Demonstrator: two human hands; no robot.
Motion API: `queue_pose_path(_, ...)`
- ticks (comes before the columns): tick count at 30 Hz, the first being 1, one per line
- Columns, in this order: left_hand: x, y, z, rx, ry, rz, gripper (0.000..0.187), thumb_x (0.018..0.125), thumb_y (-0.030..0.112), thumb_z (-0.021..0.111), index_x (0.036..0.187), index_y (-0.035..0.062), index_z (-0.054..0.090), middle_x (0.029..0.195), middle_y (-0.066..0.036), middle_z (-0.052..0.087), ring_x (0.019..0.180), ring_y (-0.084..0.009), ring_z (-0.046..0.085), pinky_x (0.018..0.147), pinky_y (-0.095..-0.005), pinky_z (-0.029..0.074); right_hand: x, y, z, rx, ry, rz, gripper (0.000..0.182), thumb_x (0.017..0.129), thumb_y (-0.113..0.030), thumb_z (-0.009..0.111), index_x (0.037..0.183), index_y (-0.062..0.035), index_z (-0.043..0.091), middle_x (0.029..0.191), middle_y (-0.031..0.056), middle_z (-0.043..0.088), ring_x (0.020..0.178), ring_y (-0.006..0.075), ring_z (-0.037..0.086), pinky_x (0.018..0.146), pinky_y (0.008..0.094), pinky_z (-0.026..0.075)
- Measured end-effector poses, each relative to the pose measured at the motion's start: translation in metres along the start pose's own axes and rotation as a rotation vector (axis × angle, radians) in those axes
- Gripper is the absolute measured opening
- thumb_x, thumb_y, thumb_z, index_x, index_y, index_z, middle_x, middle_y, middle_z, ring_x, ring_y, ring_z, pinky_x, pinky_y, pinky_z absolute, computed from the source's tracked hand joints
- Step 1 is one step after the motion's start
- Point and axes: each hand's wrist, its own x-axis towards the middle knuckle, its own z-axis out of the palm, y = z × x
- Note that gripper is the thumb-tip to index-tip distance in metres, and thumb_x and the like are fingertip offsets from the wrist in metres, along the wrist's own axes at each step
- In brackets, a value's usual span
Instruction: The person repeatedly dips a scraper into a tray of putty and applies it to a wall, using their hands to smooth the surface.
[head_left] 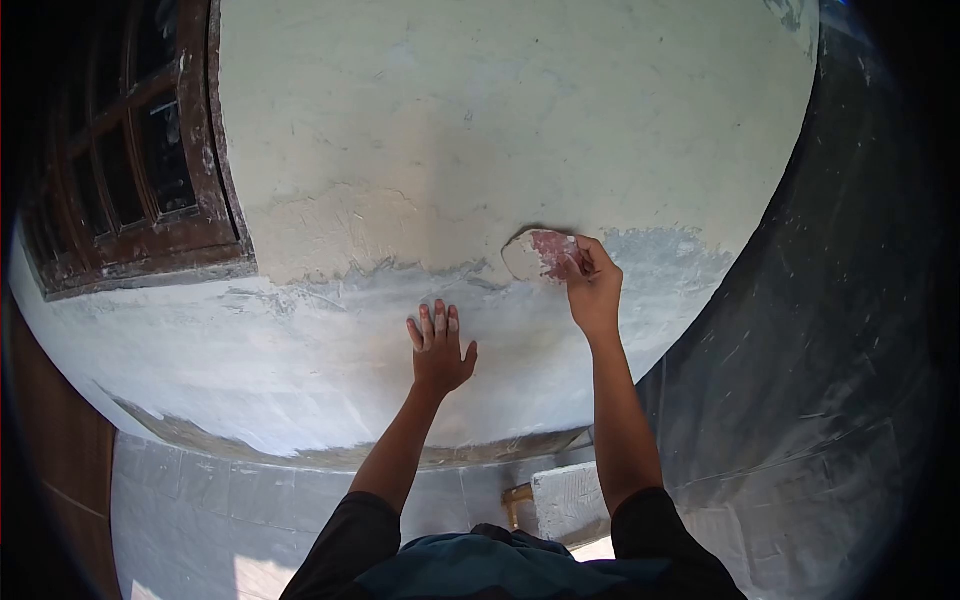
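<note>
My right hand (592, 285) grips the right edge of a flat reddish piece (553, 252), smeared with pale plaster, against the wall. It lies over the border between the cream upper wall (480, 120) and the whitish-grey lower band (340, 345). To the left and lower, my left hand (438, 345) rests on the lower band with its fingers spread, holding nothing. White residue coats its fingers. Rough, flaking edges run along the border on both sides of the flat piece.
A brown wooden window frame (215, 180) with dark panes is at upper left. Below are grey floor tiles (260, 490) and a whitish block-like object (570, 503) beside a yellowish-brown piece (515, 503). A dark surface (800, 330) stands at right.
</note>
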Motion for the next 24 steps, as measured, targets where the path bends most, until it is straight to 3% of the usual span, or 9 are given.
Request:
queue_pose_path(3, 0.0, -0.001, 0.004, 0.099, 0.066, 0.069, 0.079, 0.084, 0.044, 0.051, 0.138, -0.0086, 0.026, 0.147, -0.03, 0.013, 0.136, -0.0518, 0.003, 0.105, -0.0656, 0.002, 0.008, -0.004, -0.015, 0.118, 0.055, 0.032, 0.019, 0.084, 0.011, 0.053, 0.101, 0.005, 0.055, 0.08, -0.0004, 0.052, 0.074, 0.0044, 0.047, 0.069, 0.0184, 0.04)
queue_pose_path(7, -0.001, 0.0, 0.006, 0.076, 0.03, 0.043, 0.079, 0.084, 0.044, 0.051, 0.138, -0.0083, 0.026, 0.147, -0.03, 0.014, 0.136, -0.0516, 0.003, 0.105, -0.0658, 0.002, 0.0, 0.002, -0.004, -0.051, -0.142, -0.078, 0.026, 0.078, 0.011, 0.057, 0.103, 0.0038, 0.056, 0.085, 0.0094, 0.063, 0.081, 0.0091, 0.058, 0.072, 0.0221, 0.046)
queue_pose_path(10, -0.001, -0.003, 0.005, 0.079, 0.072, 0.074, 0.078, 0.084, 0.044, 0.051, 0.138, -0.0082, 0.027, 0.147, -0.03, 0.014, 0.136, -0.0513, 0.004, 0.105, -0.066, 0.003, -0.001, 0.017, -0.009, -0.096, -0.076, -0.05, 0.025, 0.08, 0.012, 0.056, 0.104, 0.0038, 0.055, 0.087, 0.0084, 0.063, 0.081, 0.0099, 0.059, 0.072, 0.0218, 0.046)
queue_pose_path(12, 0.0, -0.002, 0.005, 0.102, 0.095, 0.083, 0.077, 0.084, 0.044, 0.051, 0.137, -0.0084, 0.03, 0.147, -0.03, 0.015, 0.136, -0.0516, 0.004, 0.105, -0.0662, 0.003, -0.007, 0.014, -0.02, 0.189, 0.078, 0.103, 0.023, 0.083, 0.012, 0.054, 0.104, 0.0031, 0.054, 0.087, 0.0033, 0.059, 0.082, 0.0072, 0.055, 0.075, 0.0216, 0.046)
queue_pose_path(15, -0.001, 0.0, 0.007, 0.018, 0.105, 0.021, 0.073, 0.083, 0.041, 0.053, 0.14, -0.0003, 0.032, 0.15, -0.021, 0.016, 0.138, -0.0458, 0.008, 0.106, -0.0642, 0.007, -0.021, 0.016, -0.01, 0.309, 0.033, 0.125, 0.022, 0.084, 0.011, 0.053, 0.105, 0.0031, 0.053, 0.09, 0.0039, 0.059, 0.084, 0.0085, 0.056, 0.076, 0.024, 0.049)
queue_pose_path(17, -0.001, 0.001, 0.007, 0.013, 0.095, 0.02, 0.073, 0.083, 0.041, 0.053, 0.139, -0.0005, 0.032, 0.15, -0.021, 0.016, 0.138, -0.0461, 0.008, 0.106, -0.0644, 0.007, -0.028, 0.032, 0.005, 0.147, -0.049, 0.084, 0.02, 0.087, 0.009, 0.052, 0.106, 0.0044, 0.053, 0.096, 0.0056, 0.059, 0.083, 0.0082, 0.056, 0.075, 0.024, 0.048)
queue_pose_path(19, 0.0, -0.002, 0.006, 0.018, 0.086, 0.024, 0.073, 0.083, 0.041, 0.053, 0.139, -0.0007, 0.033, 0.15, -0.022, 0.016, 0.138, -0.0463, 0.008, 0.105, -0.0647, 0.006, -0.029, 0.038, 0.011, 0.245, 0.065, 0.154, 0.02, 0.087, 0.008, 0.053, 0.107, 0.0033, 0.053, 0.092, 0.0034, 0.058, 0.083, 0.0072, 0.055, 0.075, 0.0232, 0.047)
queue_pose_path(21, -0.001, -0.004, 0.008, 0.11, 0.101, 0.098, 0.078, 0.084, 0.043, 0.052, 0.136, -0.0097, 0.029, 0.147, -0.031, 0.013, 0.135, -0.0533, 0.002, 0.104, -0.0668, 0.002, -0.036, 0.038, -0.001, 0.356, 0.176, 0.195, 0.021, 0.086, 0.008, 0.054, 0.106, 0.0033, 0.053, 0.092, 0.0038, 0.058, 0.081, 0.0071, 0.054, 0.075, 0.0221, 0.046)
queue_pose_path(24, -0.001, -0.002, 0.01, 0.039, 0.11, 0.037, 0.072, 0.083, 0.042, 0.052, 0.138, -0.0021, 0.033, 0.149, -0.024, 0.016, 0.137, -0.0483, 0.006, 0.105, -0.0653, 0.005, -0.042, 0.032, -0.005, 0.482, 0.288, 0.228, 0.019, 0.086, 0.008, 0.055, 0.104, 0.0019, 0.054, 0.087, 0.0016, 0.056, 0.08, 0.0062, 0.053, 0.075, 0.0215, 0.045)
